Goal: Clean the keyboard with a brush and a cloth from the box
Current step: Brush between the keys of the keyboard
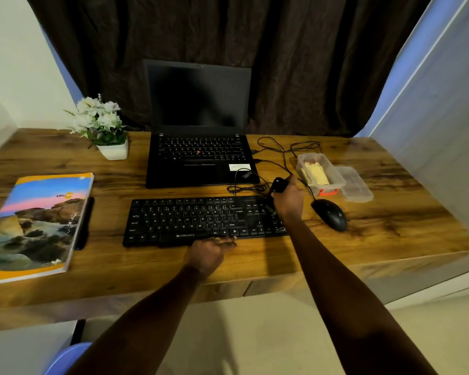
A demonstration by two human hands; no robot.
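Right hand (289, 197) is gripping a black brush (278, 185); left hand (210, 251) is lying open against the keyboard (195, 220) on a wooden counter (390, 226) before dark curtains (295, 63).

I see an open black laptop (199, 125) at the centre of the frame, screen dark, standing on a wooden desk (390, 239). To its left, a white pot of pale flowers (100, 125). At the lower left lies a book (35, 226) with a landscape cover, a dark pen (85, 226) just beside its right edge. Right of centre sits a black mouse (331, 214), and its cable (282, 152) loops toward the laptop. A dark curtain (282, 50) fills the top.
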